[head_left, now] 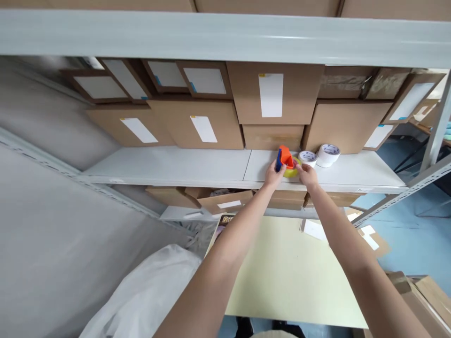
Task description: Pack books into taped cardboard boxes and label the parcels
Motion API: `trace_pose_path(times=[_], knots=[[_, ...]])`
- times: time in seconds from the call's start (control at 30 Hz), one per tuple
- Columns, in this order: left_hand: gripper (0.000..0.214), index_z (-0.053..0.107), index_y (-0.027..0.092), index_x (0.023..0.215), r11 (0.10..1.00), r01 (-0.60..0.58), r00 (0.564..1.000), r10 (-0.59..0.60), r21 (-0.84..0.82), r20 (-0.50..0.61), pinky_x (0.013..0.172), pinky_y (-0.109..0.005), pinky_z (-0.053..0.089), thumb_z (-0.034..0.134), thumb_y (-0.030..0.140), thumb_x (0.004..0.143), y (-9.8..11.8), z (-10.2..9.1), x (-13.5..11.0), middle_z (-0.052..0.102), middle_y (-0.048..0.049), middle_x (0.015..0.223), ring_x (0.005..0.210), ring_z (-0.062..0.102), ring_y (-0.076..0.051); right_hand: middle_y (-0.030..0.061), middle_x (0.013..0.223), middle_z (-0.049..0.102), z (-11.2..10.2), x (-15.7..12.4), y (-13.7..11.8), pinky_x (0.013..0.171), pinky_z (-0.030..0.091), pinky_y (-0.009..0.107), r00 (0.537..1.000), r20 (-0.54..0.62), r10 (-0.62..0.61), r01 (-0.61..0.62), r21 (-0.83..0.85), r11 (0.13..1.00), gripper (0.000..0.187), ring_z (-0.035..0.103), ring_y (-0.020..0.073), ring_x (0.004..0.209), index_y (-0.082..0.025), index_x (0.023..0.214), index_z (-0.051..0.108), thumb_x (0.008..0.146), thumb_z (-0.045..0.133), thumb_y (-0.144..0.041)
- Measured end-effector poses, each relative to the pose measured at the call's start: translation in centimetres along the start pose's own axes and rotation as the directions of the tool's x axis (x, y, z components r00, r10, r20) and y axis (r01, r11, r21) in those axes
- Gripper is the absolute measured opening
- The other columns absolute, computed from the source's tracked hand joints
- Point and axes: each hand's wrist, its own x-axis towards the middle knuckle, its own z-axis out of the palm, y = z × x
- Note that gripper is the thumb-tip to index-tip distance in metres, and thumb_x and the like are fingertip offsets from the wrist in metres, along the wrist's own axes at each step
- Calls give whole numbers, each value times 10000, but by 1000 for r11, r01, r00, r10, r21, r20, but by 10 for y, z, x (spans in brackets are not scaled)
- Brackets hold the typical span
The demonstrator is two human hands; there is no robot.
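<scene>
Both my arms stretch forward over a table to a grey shelf [197, 164]. In my left hand [274, 175] is an orange and blue tape dispenser [286, 157], gripped at its lower left side. A yellow tape roll [290, 173] sits against the dispenser; I cannot tell whether it is mounted in it. My right hand [307, 176] pinches the roll's right edge, fingers closed. Just behind that hand, a white tape roll [307, 158] lies on the shelf. Beside it on the right are more white rolls [328, 156], seemingly stacked.
Cardboard boxes [275, 94] with white labels line the back of the shelf. A pale beam [225, 37] crosses above. Below stands a cream table [289, 267] with white paper [314, 229] on it. White plastic sheeting [151, 291] bulges at lower left, cartons [423, 295] at lower right.
</scene>
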Motion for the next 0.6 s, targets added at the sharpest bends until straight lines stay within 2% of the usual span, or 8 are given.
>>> trace_pose_path(times=[0.17,0.23,0.3,0.37,0.47,0.53,0.6], knots=[[578,553,199,1337,1000,3,994,-2,4,-114,1002,-382,495,738,375,818,4,8,-5,692,-121,1217,1129,651,-221,104,1023,725,9,-7,-8,894,524,446,992,87,88,-88,-5,996,393,673,256,957,-169,1048,664,745,726,-411],[604,520,191,1359,998,-48,994,43,-44,-103,1006,-375,496,731,378,825,6,4,-18,674,-132,1244,1146,641,-215,126,1134,699,4,-19,-15,864,541,430,989,118,90,-94,32,995,452,673,246,956,-163,1131,632,757,721,-400],[627,494,181,1367,988,-107,992,98,-113,-82,996,-367,506,721,414,830,9,-1,-41,653,-142,1270,1161,631,-219,134,1222,660,-9,-41,-21,820,563,414,989,141,52,-65,87,994,510,665,233,944,-167,1183,599,758,728,-418],[652,490,185,1354,971,-154,987,141,-181,-83,976,-358,520,727,463,814,11,-5,-75,629,-147,1297,1184,617,-234,129,1256,632,-28,-71,-25,799,577,408,988,153,1,-22,136,990,546,649,229,961,-180,1190,591,746,745,-458],[669,498,214,1332,954,-170,984,151,-248,-94,955,-352,533,750,496,781,10,-8,-142,588,-145,1347,1242,579,-259,112,1275,596,-63,-129,-21,818,591,417,984,174,-39,6,186,983,597,627,227,1006,-222,1237,576,744,758,-504],[649,516,234,1310,961,-107,993,93,-255,-67,939,-352,541,767,483,766,2,-7,-189,586,-135,1345,1255,567,-268,104,1279,571,-87,-171,-9,834,599,437,982,188,-15,-21,189,982,662,622,227,1013,-264,1309,543,740,768,-516],[634,539,242,1279,965,1,1000,-1,-262,-2,924,-356,550,788,465,741,-12,-1,-233,594,-127,1327,1246,569,-272,98,1255,558,-108,-212,13,834,608,459,978,201,60,-90,145,985,681,622,231,1004,-299,1338,536,741,767,-532]])
